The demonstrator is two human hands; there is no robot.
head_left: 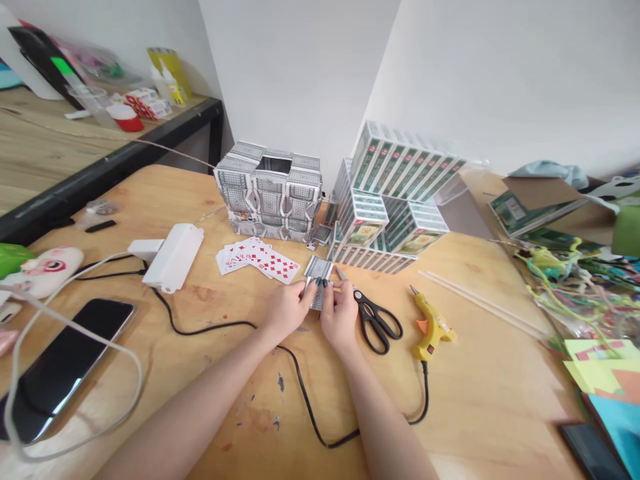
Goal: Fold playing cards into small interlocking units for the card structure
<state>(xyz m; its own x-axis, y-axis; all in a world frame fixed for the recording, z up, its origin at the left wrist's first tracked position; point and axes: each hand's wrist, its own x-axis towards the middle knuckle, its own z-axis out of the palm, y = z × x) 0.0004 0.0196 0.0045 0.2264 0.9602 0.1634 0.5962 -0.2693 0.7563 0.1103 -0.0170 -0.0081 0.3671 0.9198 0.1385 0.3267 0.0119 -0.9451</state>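
Note:
Between them, my left hand (289, 308) and my right hand (340, 315) grip a playing card (319, 268) with a grey patterned back, both thumbs pressed on it. Whether it is one card or a few together I cannot tell. Left of it lies a fan of face-up cards (257, 259) with red diamonds. Behind stands a box built of folded cards (273, 193), with an opening in its top. Black-handled scissors (376, 321) lie right beside my right hand, their blades partly hidden. Farther right rests a yellow glue gun (429, 330).
Stacked green-and-white card packs (400, 200) stand at the back. A white power adapter (176, 259) and phone (65, 360) lie left. A black cord (305, 380) runs under my arms. Clear glue sticks (480, 303), tangled strings (580, 287) and coloured paper (607, 380) are right.

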